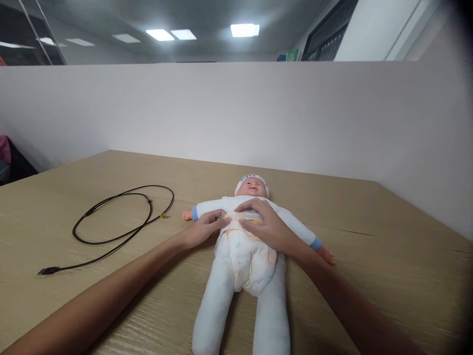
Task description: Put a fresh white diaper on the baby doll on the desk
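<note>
A baby doll [254, 190] in a white suit and cap lies on its back, its head pointing away from me. Round its hips, over the suit, sits a white diaper [244, 261] with orange and teal prints. My left hand [207, 227] pinches the diaper's upper edge at the waist, on the left side. Over the waistband's right part curves my right hand [264, 224], its thumb and fingers on the front of the diaper near the left fingertips. What lies under the right palm is hidden.
A looped black cable [111, 241] lies on the wooden table [166, 305] left of the doll. Behind the table rises a white partition [203, 113]. A dark and pink item [11, 158] shows beyond the left edge.
</note>
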A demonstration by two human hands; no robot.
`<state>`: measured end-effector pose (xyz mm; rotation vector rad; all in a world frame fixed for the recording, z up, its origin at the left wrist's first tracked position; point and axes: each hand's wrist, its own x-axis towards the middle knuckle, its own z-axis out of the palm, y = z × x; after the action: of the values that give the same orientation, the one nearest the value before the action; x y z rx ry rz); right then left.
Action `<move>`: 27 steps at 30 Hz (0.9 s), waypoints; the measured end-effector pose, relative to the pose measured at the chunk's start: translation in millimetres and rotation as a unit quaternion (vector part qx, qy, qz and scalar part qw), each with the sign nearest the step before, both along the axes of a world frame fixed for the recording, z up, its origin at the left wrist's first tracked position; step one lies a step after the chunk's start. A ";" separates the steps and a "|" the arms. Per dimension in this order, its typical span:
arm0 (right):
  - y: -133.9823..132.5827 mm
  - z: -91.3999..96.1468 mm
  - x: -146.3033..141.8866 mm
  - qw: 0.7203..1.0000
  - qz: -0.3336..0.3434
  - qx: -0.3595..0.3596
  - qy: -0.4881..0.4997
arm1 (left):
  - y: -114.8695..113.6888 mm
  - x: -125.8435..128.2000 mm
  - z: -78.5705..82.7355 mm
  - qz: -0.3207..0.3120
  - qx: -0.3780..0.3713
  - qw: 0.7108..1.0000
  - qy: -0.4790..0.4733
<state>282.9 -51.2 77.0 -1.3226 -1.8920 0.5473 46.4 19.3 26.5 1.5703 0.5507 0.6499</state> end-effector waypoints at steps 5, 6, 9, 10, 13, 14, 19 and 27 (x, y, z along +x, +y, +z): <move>-0.5 1.7 -1.8 1.000 0.004 -0.001 -0.004 | -2.9 4.9 5.0 -0.017 -0.035 0.999 -0.020; -1.0 2.2 -2.0 1.000 0.002 -0.004 -0.006 | -3.9 6.0 6.2 -0.012 -0.044 0.999 -0.021; -2.2 2.6 -2.2 1.000 0.004 -0.003 -0.004 | -6.5 9.0 6.9 0.006 -0.071 0.997 -0.025; -2.4 2.3 -2.2 1.000 0.006 0.001 -0.002 | -7.2 9.8 5.8 0.012 -0.075 0.997 -0.028; -2.6 1.2 -2.6 1.000 0.003 0.009 -0.001 | -9.1 12.1 0.1 0.022 -0.083 0.995 -0.046; -2.6 0.8 -2.8 1.000 0.000 0.011 -0.001 | -9.8 13.0 -1.9 0.024 -0.086 0.995 -0.052; -1.6 0.4 -3.0 1.000 0.005 0.020 0.003 | -13.3 18.3 -4.7 0.055 -0.087 0.993 -0.057; -67.3 18.4 -20.3 0.981 -0.015 0.189 -0.033 | -57.2 -1.1 16.1 0.276 0.154 0.948 0.041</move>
<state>262.7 -118.5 95.4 -1.1257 -1.9093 0.1172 45.3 -37.9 42.7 1.7480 1.0072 1.1401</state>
